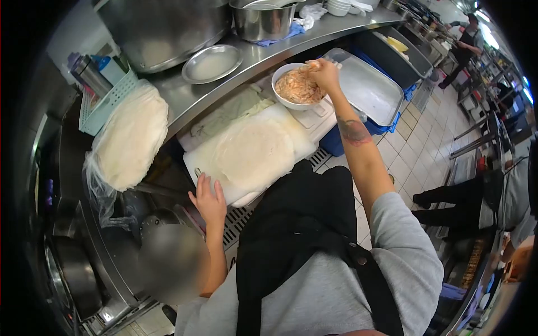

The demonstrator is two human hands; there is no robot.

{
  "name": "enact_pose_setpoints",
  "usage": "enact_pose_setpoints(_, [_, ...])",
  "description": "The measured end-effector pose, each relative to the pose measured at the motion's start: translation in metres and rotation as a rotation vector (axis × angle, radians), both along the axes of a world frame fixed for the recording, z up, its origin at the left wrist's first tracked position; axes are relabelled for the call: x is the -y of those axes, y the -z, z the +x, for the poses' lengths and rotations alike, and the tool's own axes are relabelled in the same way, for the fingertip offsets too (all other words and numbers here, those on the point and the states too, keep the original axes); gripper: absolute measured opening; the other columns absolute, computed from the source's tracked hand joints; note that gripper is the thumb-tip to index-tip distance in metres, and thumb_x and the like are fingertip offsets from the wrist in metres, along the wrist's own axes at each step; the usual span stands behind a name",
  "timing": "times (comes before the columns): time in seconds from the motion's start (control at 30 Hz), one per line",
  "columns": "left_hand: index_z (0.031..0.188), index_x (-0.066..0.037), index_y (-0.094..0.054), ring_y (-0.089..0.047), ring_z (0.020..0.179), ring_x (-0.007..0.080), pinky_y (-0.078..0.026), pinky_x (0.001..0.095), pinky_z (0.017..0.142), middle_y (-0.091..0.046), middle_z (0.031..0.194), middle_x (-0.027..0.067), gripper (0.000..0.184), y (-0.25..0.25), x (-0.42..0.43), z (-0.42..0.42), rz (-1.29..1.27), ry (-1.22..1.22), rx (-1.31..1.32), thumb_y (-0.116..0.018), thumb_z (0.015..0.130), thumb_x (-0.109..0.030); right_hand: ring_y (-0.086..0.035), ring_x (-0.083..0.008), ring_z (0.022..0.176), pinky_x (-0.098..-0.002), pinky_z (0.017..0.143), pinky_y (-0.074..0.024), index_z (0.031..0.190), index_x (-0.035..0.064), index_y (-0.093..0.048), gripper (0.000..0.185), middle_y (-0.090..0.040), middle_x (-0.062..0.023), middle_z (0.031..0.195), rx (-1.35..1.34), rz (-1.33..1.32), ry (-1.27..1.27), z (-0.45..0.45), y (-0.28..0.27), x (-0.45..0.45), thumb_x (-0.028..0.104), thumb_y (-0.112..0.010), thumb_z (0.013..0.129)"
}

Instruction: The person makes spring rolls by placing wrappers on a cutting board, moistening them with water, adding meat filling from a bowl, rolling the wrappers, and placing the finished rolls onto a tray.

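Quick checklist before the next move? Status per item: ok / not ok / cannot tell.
1. Dough sheet lying on the white board: ok, spread out flat.
2. Mixture available: ok, plenty in the white bowl.
3. Right hand clear of the bowl: not ok, it is at the bowl's far right side.
4. Amount of mixture in the right hand: cannot tell, the fingers hide it.
5. Left hand off the dough sheet: ok, fingers spread by the board's left end.
6. Left hand steadying the board: cannot tell, contact is unclear.
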State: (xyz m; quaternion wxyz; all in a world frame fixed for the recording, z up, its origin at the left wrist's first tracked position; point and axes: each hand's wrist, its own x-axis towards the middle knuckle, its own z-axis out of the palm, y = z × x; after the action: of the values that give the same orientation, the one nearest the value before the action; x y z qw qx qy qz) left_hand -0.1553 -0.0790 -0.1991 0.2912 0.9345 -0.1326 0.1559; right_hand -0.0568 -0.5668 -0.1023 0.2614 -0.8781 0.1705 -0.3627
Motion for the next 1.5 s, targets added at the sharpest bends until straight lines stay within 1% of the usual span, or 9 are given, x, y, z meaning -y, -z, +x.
enact_pose_setpoints(0.13, [0.116, -0.002, -0.064, -0.054, 0.126, 0.0312, -0.022, 0.0648, 0.112, -0.057, 0.137, 0.0132, 0.035, 0.001, -0.001, 0.0, 0.0, 0.016, 0.017, -0.059, 0.096, -0.03, -0.066, -0.014, 0.073, -0.0301, 0.068, -0.0549, 0.1, -0.0007, -0.07, 0.037, -0.07, -0.005, 0.083, 0.302, 0.458, -0.164, -0.009, -0.018, 0.001, 0.024, -0.083, 0.077])
enact_pose_setpoints(0.2, [0.115, -0.002, -0.065, -0.055, 0.125, 0.0311, -0.023, 0.0642, 0.111, -0.058, 0.136, 0.0137, 0.034, 0.004, -0.002, 0.002, 0.016, 0.018, 0.037, -0.06, 0.095, -0.03, -0.062, -0.0085, 0.074, -0.0255, 0.066, -0.0531, 0.105, 0.0017, -0.069, 0.04, -0.067, -0.0008, 0.086, 0.084, 0.645, -0.361, -0.019, -0.046, -0.009, 0.029, -0.082, 0.08])
enact_pose_setpoints(0.33, [0.111, -0.004, -0.066, -0.057, 0.12, 0.0317, -0.024, 0.064, 0.111, -0.061, 0.131, 0.0138, 0.033, 0.003, -0.004, 0.004, 0.001, 0.033, 0.066, -0.062, 0.094, -0.031, -0.063, -0.0103, 0.075, -0.0248, 0.064, -0.053, 0.114, -0.0004, -0.064, 0.049, -0.067, -0.0042, 0.086, -0.424, 0.425, -0.721, -0.035, -0.056, -0.06, 0.03, -0.082, 0.08])
enact_pose_setpoints(0.4, [0.111, -0.004, -0.067, -0.057, 0.121, 0.0314, -0.021, 0.0662, 0.112, -0.061, 0.131, 0.0127, 0.032, -0.005, -0.003, 0.003, -0.035, 0.02, 0.011, -0.061, 0.094, -0.031, -0.062, -0.0084, 0.076, -0.0251, 0.06, -0.0517, 0.117, 0.0012, -0.057, 0.046, -0.066, -0.0032, 0.087, -0.452, 0.178, -0.725, -0.047, -0.03, -0.105, 0.025, -0.078, 0.084])
enact_pose_setpoints(0.53, [0.112, -0.006, -0.067, -0.057, 0.12, 0.03, -0.02, 0.0659, 0.112, -0.063, 0.127, 0.0111, 0.032, -0.018, 0.001, 0.003, 0.014, -0.012, 0.013, -0.065, 0.091, -0.031, -0.065, -0.0122, 0.068, -0.0269, 0.055, -0.0518, 0.108, 0.0049, -0.06, 0.044, -0.067, -0.0073, 0.079, -0.651, 0.143, -0.875, -0.07, 0.014, -0.177, 0.026, -0.084, 0.077])
enact_pose_setpoints(0.6, [0.111, -0.006, -0.067, -0.058, 0.119, 0.03, -0.024, 0.0633, 0.111, -0.064, 0.124, 0.0101, 0.031, -0.03, 0.009, 0.004, 0.027, 0.044, 0.06, -0.067, 0.089, -0.027, -0.069, -0.0226, 0.074, -0.035, 0.07, -0.0556, 0.1, 0.0031, -0.067, 0.04, -0.07, -0.0122, 0.088, -0.553, 0.019, -0.922, -0.081, 0.033, -0.2, 0.024, -0.086, 0.073])
enact_pose_setpoints(0.83, [0.1, -0.002, -0.072, -0.068, 0.097, 0.0276, -0.054, 0.034, 0.087, -0.071, 0.106, 0.0106, 0.022, -0.041, 0.077, 0.015, -0.368, 0.506, 0.033, -0.076, 0.078, -0.005, -0.071, -0.0311, 0.087, -0.037, 0.079, -0.0571, 0.104, 0.0028, -0.072, 0.037, -0.068, -0.0188, 0.112, -0.104, 0.101, -0.7, -0.121, 0.059, -0.224, 0.015, -0.084, 0.071])
enact_pose_setpoints(1.23, [0.091, -0.001, -0.074, -0.069, 0.092, 0.0253, -0.055, 0.0346, 0.087, -0.071, 0.101, 0.0108, 0.017, -0.02, 0.061, 0.014, -0.362, 0.492, -0.059, -0.079, 0.074, -0.004, -0.064, -0.0263, 0.095, -0.0435, 0.083, -0.0502, 0.089, 0.006, -0.074, 0.013, -0.068, -0.003, 0.095, -0.068, -0.215, -0.606, -0.134, 0.075, -0.249, 0.013, -0.075, 0.078])
enact_pose_setpoints(1.5, [0.11, 0.0, -0.069, -0.065, 0.102, 0.0297, -0.05, 0.0378, 0.094, -0.067, 0.112, 0.0121, 0.047, -0.033, 0.062, 0.037, -0.212, 0.597, -0.054, -0.084, 0.066, -0.01, -0.057, -0.0365, 0.103, -0.0456, 0.094, -0.0449, 0.105, 0.0, -0.06, 0.042, -0.056, -0.0167, 0.112, -0.189, 0.0, -0.76, -0.116, 0.067, -0.232, 0.014, -0.075, 0.068])
